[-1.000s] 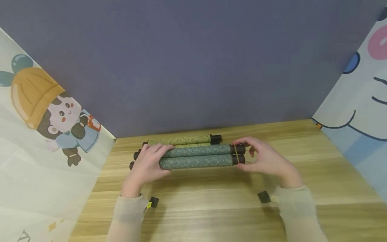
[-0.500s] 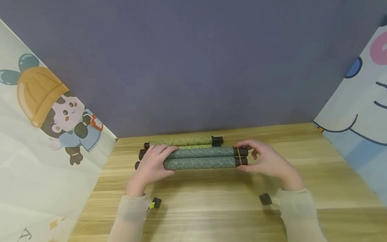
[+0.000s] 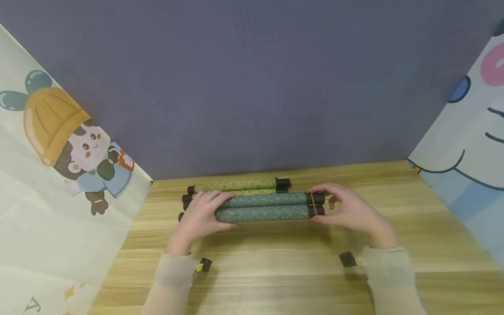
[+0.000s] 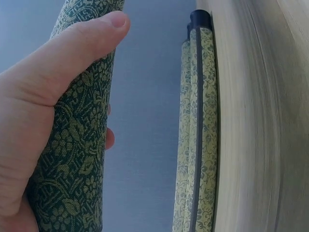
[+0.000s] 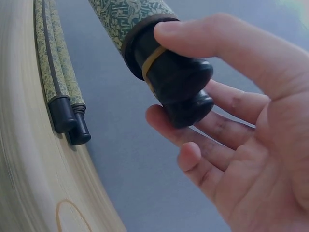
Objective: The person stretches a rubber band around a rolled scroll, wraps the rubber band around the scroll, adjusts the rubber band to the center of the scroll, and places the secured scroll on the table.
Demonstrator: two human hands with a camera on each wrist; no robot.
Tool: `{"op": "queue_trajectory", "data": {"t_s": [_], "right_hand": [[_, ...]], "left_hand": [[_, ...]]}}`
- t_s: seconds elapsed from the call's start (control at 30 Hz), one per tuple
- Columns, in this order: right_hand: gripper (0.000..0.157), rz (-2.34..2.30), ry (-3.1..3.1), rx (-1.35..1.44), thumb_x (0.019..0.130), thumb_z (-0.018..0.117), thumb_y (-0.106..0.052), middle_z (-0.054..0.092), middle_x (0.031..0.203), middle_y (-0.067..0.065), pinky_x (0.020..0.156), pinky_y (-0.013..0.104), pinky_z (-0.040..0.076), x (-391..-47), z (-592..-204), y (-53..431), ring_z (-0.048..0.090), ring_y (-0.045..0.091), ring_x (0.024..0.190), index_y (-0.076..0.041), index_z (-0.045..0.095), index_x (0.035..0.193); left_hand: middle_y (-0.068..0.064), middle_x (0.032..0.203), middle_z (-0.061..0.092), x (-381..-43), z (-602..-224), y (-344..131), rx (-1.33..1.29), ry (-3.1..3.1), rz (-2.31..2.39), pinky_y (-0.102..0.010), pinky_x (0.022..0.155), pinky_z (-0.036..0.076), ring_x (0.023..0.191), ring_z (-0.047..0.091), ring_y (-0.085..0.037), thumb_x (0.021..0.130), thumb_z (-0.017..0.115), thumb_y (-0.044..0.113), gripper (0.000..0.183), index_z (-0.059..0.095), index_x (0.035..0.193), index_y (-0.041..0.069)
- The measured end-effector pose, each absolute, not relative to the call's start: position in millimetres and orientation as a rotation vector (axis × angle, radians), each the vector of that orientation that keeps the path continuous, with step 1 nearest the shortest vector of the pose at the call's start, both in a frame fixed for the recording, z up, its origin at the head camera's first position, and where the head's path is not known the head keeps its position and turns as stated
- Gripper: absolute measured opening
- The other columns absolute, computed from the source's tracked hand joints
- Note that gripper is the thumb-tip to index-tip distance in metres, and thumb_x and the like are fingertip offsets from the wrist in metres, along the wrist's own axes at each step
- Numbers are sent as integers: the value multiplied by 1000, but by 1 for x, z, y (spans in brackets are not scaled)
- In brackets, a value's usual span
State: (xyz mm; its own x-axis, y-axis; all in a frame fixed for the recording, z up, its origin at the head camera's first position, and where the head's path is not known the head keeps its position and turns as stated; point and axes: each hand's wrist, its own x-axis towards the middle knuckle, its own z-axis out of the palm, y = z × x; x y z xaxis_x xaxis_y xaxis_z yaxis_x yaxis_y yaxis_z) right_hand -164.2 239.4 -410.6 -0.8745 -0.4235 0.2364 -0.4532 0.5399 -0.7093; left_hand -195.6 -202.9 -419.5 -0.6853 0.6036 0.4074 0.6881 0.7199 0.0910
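The left hand (image 3: pixel 202 216) wraps the left portion of two green brocade scrolls (image 3: pixel 261 213), held above the wood-grain tabletop (image 3: pixel 275 271). The right hand (image 3: pixel 350 210) pinches their black end knobs (image 5: pixel 183 87) beside the rubber band (image 3: pixel 313 204). Caution: fingers dragging the band off would likely let the scrolls separate (a left-end band cannot be confirmed). Behind, yellow-green brocade scrolls (image 3: pixel 236 183) lie before the blue-grey panel (image 3: pixel 252 87), obstructing rearward travel.
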Motion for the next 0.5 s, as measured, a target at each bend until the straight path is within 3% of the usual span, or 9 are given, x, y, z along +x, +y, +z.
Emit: {"op": "queue_trajectory", "data": {"t_s": [0.27, 0.5], "right_hand": [[51, 1286, -2670, 857, 98, 83, -14, 69, 144, 11, 72, 31, 59, -162, -412, 244, 69, 13, 91, -14, 68, 147], [35, 1178, -2612, 828, 99, 81, -13, 74, 132, 3, 77, 30, 57, -161, -405, 240, 67, 14, 102, -15, 76, 133]], "left_hand": [[-4, 127, 75, -197, -421, -206, -1041, -2498, -354, -55, 103, 53, 115, 70, -26, 64, 105, 52, 95, 68, 146, 21], [-4, 122, 75, -194, -416, -206, -1064, -2456, -332, -56, 101, 54, 110, 72, -27, 64, 105, 52, 92, 70, 143, 19]]}}
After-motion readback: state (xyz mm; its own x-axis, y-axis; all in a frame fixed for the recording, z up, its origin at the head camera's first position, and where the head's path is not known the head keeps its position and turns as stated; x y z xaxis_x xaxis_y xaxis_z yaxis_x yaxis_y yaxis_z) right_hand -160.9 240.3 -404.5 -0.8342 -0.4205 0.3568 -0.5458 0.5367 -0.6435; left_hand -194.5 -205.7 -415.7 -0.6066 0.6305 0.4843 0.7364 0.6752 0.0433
